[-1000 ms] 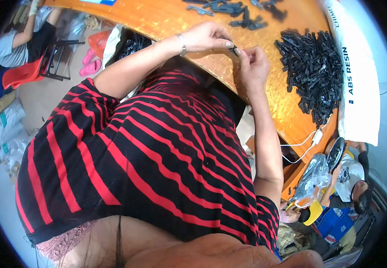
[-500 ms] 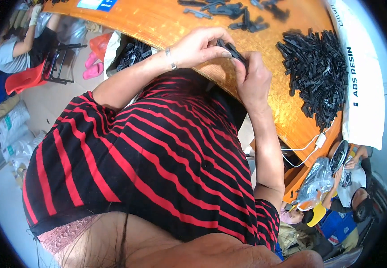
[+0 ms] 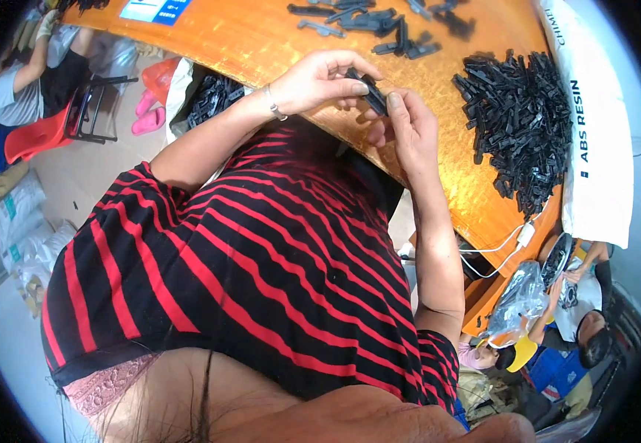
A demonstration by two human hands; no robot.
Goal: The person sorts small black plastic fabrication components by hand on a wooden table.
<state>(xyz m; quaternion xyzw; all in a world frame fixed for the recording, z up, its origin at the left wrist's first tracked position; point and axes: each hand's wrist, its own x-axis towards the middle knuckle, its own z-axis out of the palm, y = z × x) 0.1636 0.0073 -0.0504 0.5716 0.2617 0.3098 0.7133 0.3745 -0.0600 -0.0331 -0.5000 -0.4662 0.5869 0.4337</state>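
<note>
Hands first: my left hand (image 3: 320, 77) and my right hand (image 3: 407, 125) meet just above the near edge of the orange table (image 3: 209, 44). Both pinch 1 small black plastic part (image 3: 368, 90). My left fingers are closed on its upper end, and my right thumb and fingers are closed on its lower end. So the part is up in the air between my 2 hands, not lying on the table.

I think the part is light and hard. It looks stiff, like it would snap and not bend. It is thin and smooth, so it could slip. Holding it by the 2 ends with my fingertips seems best.

A big pile of black parts (image 3: 516, 133) lies on the table to my right. A smaller bunch of black pieces (image 3: 379, 26) lies farther away, near the top.

A tall white sack (image 3: 594, 148) with dark blue print down its side stands just past the pile, at the right end of the table. A flat blue and white label (image 3: 147, 9) lies at the far left of the table. A clear plastic bag (image 3: 516, 299) sits lower down on the right. More white sacks (image 3: 21, 229) with small green marks sit on the floor at my left.
</note>
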